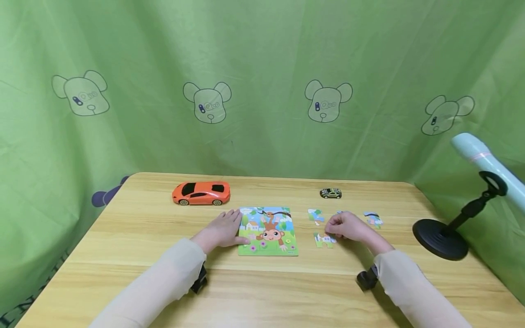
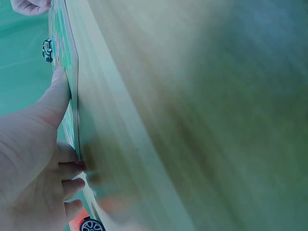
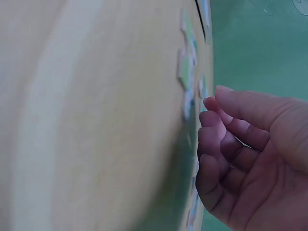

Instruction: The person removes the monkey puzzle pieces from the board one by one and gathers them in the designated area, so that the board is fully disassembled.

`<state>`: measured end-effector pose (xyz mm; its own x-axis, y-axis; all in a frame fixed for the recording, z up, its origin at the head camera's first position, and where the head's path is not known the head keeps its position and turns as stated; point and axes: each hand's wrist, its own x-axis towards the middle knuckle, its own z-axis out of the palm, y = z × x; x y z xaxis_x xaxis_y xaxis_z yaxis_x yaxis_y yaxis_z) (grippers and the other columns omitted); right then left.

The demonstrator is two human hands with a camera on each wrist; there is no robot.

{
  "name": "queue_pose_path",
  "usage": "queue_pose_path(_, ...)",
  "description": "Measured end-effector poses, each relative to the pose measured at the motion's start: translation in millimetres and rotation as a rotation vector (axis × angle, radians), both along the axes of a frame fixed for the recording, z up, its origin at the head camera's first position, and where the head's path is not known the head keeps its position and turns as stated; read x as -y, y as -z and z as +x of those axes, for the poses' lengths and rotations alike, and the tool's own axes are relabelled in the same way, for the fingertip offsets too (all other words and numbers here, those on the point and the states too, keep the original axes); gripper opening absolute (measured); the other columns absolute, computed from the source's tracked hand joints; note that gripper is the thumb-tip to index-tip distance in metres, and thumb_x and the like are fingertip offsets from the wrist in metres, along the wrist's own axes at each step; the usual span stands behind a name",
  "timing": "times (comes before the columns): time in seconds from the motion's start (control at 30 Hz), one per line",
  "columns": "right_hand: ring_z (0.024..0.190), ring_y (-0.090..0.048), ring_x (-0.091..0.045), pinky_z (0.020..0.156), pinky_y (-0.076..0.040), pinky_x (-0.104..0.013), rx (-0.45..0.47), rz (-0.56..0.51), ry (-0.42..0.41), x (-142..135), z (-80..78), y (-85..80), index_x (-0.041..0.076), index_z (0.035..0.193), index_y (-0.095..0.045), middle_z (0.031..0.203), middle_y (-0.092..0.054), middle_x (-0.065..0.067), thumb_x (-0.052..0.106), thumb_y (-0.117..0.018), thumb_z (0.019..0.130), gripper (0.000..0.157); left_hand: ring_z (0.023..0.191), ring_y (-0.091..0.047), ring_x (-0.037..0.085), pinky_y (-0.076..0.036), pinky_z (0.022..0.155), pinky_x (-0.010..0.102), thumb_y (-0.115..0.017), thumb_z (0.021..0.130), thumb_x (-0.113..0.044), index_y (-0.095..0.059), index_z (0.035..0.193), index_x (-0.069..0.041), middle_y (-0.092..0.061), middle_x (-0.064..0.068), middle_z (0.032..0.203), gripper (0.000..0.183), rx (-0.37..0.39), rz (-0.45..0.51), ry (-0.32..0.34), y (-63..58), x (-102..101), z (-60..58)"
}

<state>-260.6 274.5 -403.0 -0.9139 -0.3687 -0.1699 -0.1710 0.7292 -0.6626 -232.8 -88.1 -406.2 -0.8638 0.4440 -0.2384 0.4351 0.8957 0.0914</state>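
Observation:
A square puzzle board (image 1: 268,232) with a hanging monkey picture lies flat on the wooden table. My left hand (image 1: 223,229) rests at its left edge, fingers along the side and thumb (image 2: 58,79) over the printed face. To the board's right, my right hand (image 1: 348,226) hovers low among loose puzzle pieces, its fingers loosely bent. Its fingertips overlap the right end of a green-and-white puzzle piece (image 1: 319,241) in the head view. In the right wrist view, thumb and index finger (image 3: 209,102) are slightly apart, with no piece visible between them.
A blue-and-green piece (image 1: 315,214) lies behind that one, and another piece (image 1: 373,219) is farther right. My right hand partly hides one more. An orange toy car (image 1: 201,193) and a small dark toy car (image 1: 330,193) stand behind. A black-based stand (image 1: 440,239) is at right.

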Motion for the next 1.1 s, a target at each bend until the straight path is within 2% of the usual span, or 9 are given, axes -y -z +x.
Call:
queue_pose_path(0.27,0.062,-0.053,-0.021,0.053,-0.046,-0.03,-0.059,-0.051,-0.037,25,-3.3,-11.2,-0.003,0.091,-0.065,0.072,-0.059,-0.009,0.012,-0.062,0.088,0.015,0.136,-0.018,0.031,-0.015,0.11,0.042,-0.047,0.086,-0.06,-0.024,0.143,0.004,-0.021,0.018,0.149,0.088,0.0,-0.001,0.001,0.0,0,0.1)
queue_pose_path(0.47,0.065,-0.053,-0.02,0.056,-0.048,-0.03,-0.114,-0.047,-0.095,60,-6.4,-13.6,-0.001,0.092,-0.066,0.075,-0.059,-0.005,0.011,-0.062,0.088,0.014,0.136,-0.018,0.03,-0.015,0.11,0.041,-0.047,0.086,-0.06,-0.024,0.143,0.003,-0.021,0.017,0.149,0.088,0.004,-0.002,0.0,0.1,1,-0.1)
queue_pose_path(0.8,0.065,-0.049,-0.013,0.057,-0.045,-0.026,-0.108,-0.063,-0.187,105,-11.6,-3.7,0.001,0.094,-0.066,0.076,-0.057,0.0,0.005,-0.062,0.085,0.011,0.136,-0.018,0.03,-0.015,0.11,0.041,-0.046,0.086,-0.061,-0.024,0.143,0.003,-0.021,0.017,0.149,0.089,-0.002,-0.009,0.008,1.4,0,-1.4)
queue_pose_path(1.1,0.069,-0.052,-0.015,0.063,-0.047,-0.028,-0.038,-0.06,-0.268,123,-9.8,1.0,0.002,0.105,-0.062,0.076,-0.056,-0.003,0.004,-0.067,0.082,0.023,0.136,-0.018,0.031,-0.015,0.11,0.042,-0.046,0.086,-0.06,-0.025,0.143,0.003,-0.021,0.017,0.149,0.088,-0.01,-0.007,0.006,1.8,0,-1.4)
